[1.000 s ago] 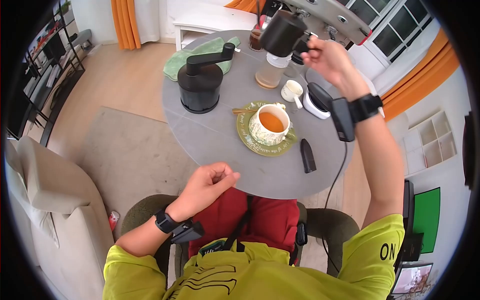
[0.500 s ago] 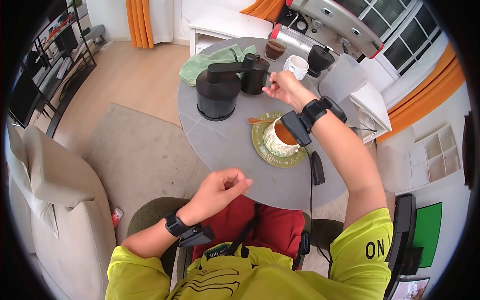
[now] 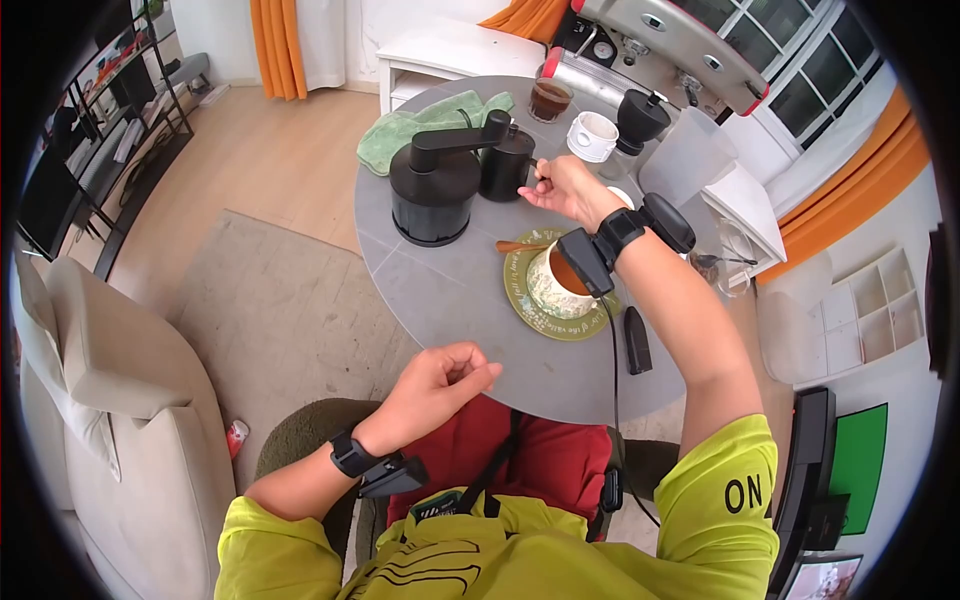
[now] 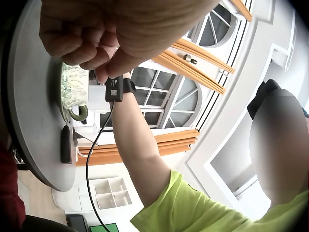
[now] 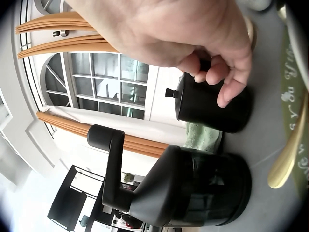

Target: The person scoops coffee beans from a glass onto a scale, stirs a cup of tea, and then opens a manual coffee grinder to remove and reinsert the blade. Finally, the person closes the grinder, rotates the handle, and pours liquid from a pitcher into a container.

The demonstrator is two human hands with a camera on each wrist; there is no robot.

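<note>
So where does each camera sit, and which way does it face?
Head: worn on the head, facing forward and down at the table; left hand, right hand, both arms and lap show.
Left wrist: facing past the left hand toward the windows; right arm and head show.
Right wrist: facing the black pot and crank-topped container; right hand shows.
Head and right wrist share pot and container.

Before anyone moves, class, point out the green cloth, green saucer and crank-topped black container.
Green cloth (image 3: 415, 120): head view, middle of the fabric.
Green saucer (image 3: 519, 293): head view, left rim.
Crank-topped black container (image 5: 161, 188): right wrist view, sloping upper part.
</note>
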